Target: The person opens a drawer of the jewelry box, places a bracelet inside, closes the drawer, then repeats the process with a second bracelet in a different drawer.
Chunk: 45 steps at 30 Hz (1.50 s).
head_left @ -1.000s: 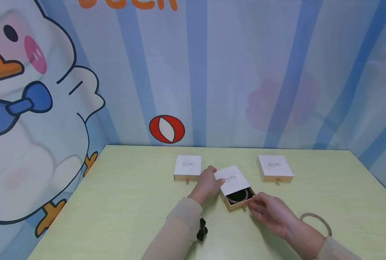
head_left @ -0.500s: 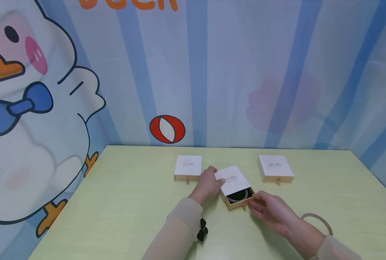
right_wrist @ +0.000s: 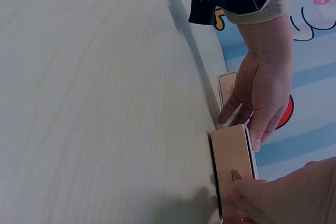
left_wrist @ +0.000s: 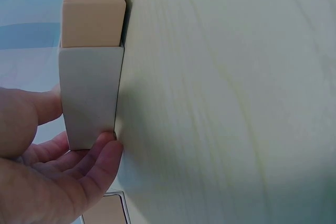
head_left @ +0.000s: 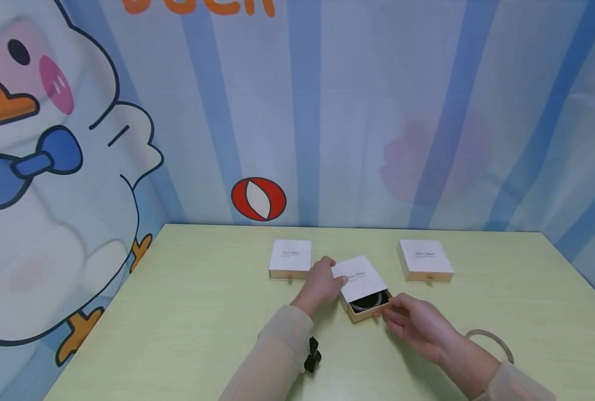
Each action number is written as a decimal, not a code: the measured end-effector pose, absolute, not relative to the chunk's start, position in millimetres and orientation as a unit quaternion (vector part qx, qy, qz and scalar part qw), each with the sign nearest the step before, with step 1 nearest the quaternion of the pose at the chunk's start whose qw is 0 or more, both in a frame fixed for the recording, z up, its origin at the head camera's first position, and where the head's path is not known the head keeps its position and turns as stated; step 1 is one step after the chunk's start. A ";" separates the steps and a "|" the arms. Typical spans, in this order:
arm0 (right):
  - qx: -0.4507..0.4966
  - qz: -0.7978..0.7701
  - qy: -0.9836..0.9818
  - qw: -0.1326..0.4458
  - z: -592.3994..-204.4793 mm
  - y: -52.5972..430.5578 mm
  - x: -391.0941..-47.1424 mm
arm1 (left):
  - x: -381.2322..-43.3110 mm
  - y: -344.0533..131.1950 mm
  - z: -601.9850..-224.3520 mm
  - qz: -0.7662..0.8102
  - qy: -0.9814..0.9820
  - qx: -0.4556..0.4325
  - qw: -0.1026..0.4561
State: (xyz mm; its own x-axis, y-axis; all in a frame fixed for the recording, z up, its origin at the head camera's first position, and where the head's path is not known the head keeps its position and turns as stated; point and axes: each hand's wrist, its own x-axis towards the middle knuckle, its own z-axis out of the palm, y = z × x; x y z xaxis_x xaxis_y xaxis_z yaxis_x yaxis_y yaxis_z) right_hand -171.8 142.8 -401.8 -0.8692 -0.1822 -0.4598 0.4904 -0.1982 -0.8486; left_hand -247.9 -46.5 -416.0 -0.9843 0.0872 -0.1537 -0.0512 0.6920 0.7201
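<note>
A white box sleeve (head_left: 360, 275) with dark lettering lies angled on the table, its tan drawer (head_left: 367, 316) partly slid out. Inside the drawer, a greyish ring-shaped piece (head_left: 380, 299) rests against black lining. My left hand (head_left: 321, 287) grips the sleeve; in the left wrist view its thumb and fingers lie on different sides of the sleeve's far end (left_wrist: 92, 95). My right hand (head_left: 425, 328) has its fingertips against the drawer front, beside the small pull tab (right_wrist: 235, 174). Part of the drawer front is hidden behind those fingers.
Two similar closed boxes stand farther back: a left box (head_left: 290, 257), right by my left hand, and a right box (head_left: 425, 259). The pale table (head_left: 202, 334) ends at a blue printed backdrop (head_left: 347, 111). A black strap (right_wrist: 228, 10) hangs from the left wrist.
The drawer has slid slightly farther into the sleeve, with the right fingertips moving along at its front. The left hand and the other boxes have stayed in place.
</note>
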 end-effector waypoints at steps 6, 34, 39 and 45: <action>0.129 -0.763 0.595 0.217 -402.1 142.2 -173.2 | -247.9 -46.6 -416.6 0.392 0.916 0.009 0.089; 0.116 -0.765 0.598 0.211 -404.4 138.1 -177.3 | -246.7 -48.0 -415.8 0.394 0.915 0.021 0.085; 0.120 -0.761 0.601 0.210 -404.3 138.3 -178.8 | -246.9 -48.0 -416.2 0.394 0.915 0.022 0.082; 0.118 -0.759 0.604 0.212 -403.9 139.1 -179.7 | -247.7 -48.1 -418.0 0.388 0.918 0.028 0.079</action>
State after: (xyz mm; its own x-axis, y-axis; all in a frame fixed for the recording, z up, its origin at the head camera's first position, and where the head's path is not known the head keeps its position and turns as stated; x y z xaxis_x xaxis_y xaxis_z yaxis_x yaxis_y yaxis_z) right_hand -179.7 139.1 -403.9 -0.8823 -0.1785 -0.4355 0.4645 -0.1811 -0.8668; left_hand -247.7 -48.1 -418.0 -0.9859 0.1132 -0.1236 -0.0096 0.6981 0.7160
